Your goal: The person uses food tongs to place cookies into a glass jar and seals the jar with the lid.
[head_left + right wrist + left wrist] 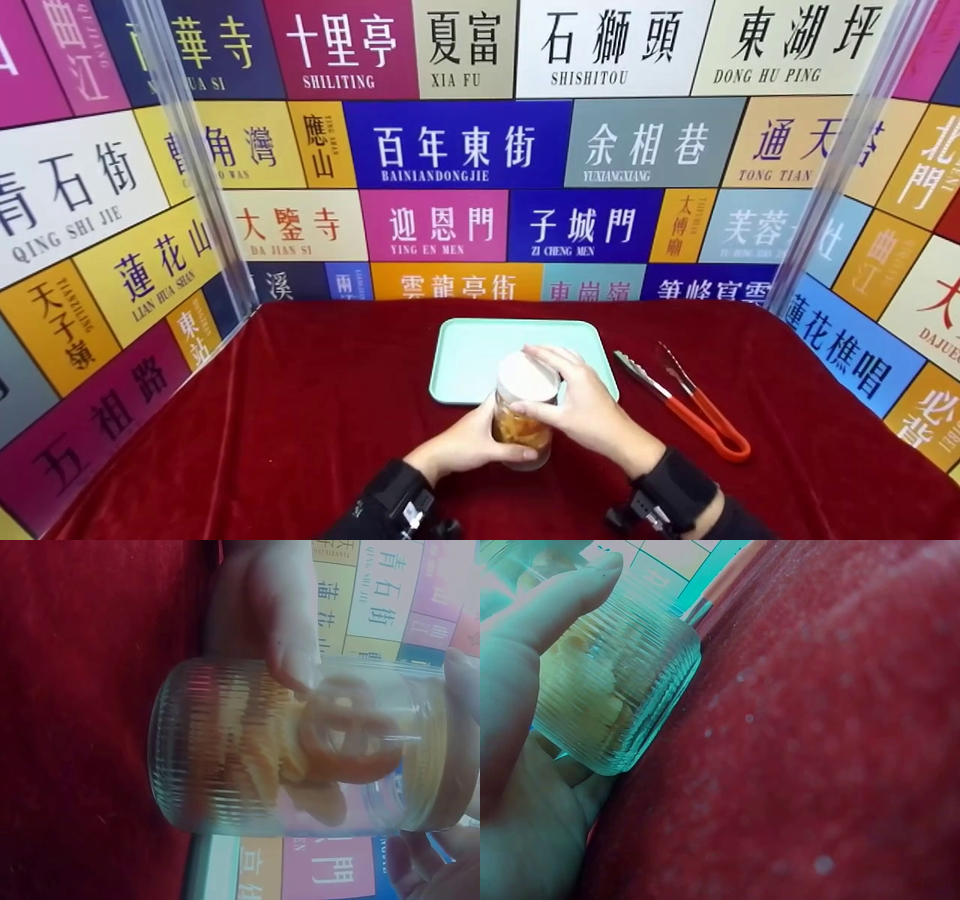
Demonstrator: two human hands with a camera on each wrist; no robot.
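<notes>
A clear ribbed jar (521,427) with a pale round lid (529,377) is between my two hands, upright and close over the red cloth. My left hand (466,444) grips the jar's body, its thumb across the near side. Up at the lid, the fingers and thumb of my right hand (589,401) curl round the rim. Golden-brown snacks (349,731) show through the glass in the right wrist view, one of them pretzel-shaped. The left wrist view shows the jar's ribbed lower part (630,690) beside my left thumb.
Behind the jar lies a mint-green tray (466,360), partly hidden by the jar and right hand. Metal tongs with orange-red handles (712,426) rest spread on the red cloth (300,420) to the right. Walls with printed place-name signs (457,142) surround the table.
</notes>
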